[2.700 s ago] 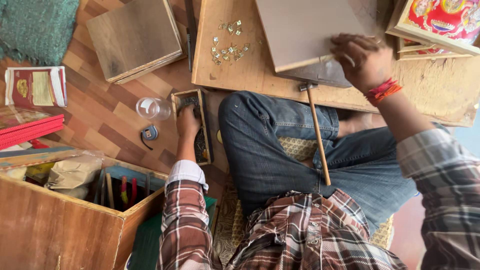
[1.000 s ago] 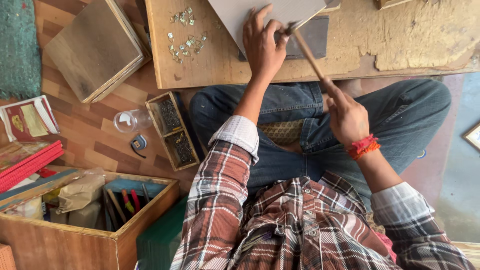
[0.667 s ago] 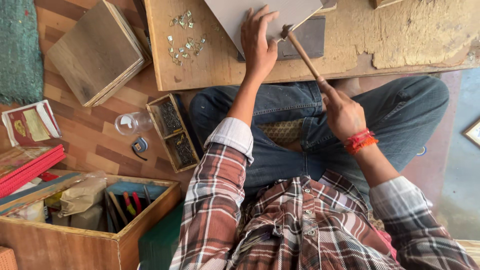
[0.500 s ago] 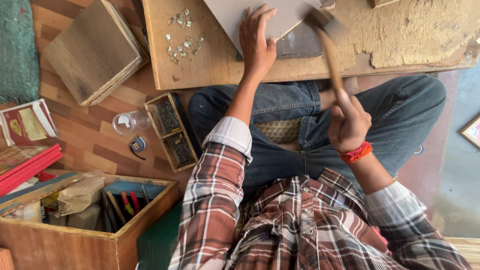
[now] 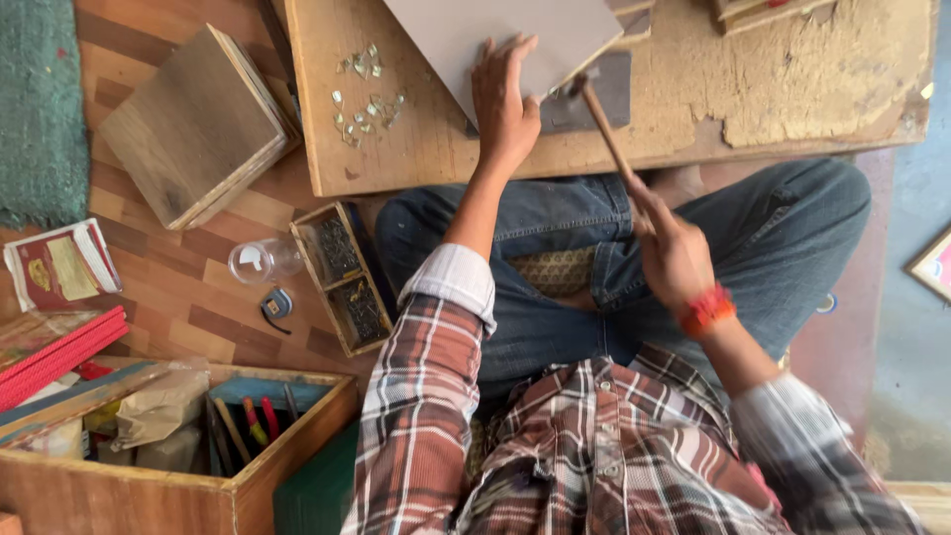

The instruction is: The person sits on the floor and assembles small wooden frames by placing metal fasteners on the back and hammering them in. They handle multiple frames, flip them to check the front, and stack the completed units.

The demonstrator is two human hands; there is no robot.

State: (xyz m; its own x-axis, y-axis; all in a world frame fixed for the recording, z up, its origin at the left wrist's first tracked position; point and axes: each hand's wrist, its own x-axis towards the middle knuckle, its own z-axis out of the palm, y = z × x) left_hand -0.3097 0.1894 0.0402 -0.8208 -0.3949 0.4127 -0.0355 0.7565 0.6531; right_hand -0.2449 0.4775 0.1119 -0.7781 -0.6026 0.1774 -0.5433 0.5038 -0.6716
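Seen from above, a person in a plaid shirt and jeans sits cross-legged on the floor at a low wooden desk. The left hand lies flat, fingers spread, on a grey rectangular board at the desk's near edge, seemingly pressing it down so it stays put under the blows; this grip pinches nothing. The right hand, with a red band at the wrist, has its grip closed around the lower end of a hammer with a slim wooden handle. The handle slants up towards the board, and the small dark head sits at the board's lower right corner, just beside the left hand's fingertips. The board is plain, matte and pale grey, tilted on the desk, partly covering a darker slab. A scatter of small metal pieces lies on the desk to the left, within easy reach. On the floor beside the left knee sit a divided wooden tray and a clear plastic cup.
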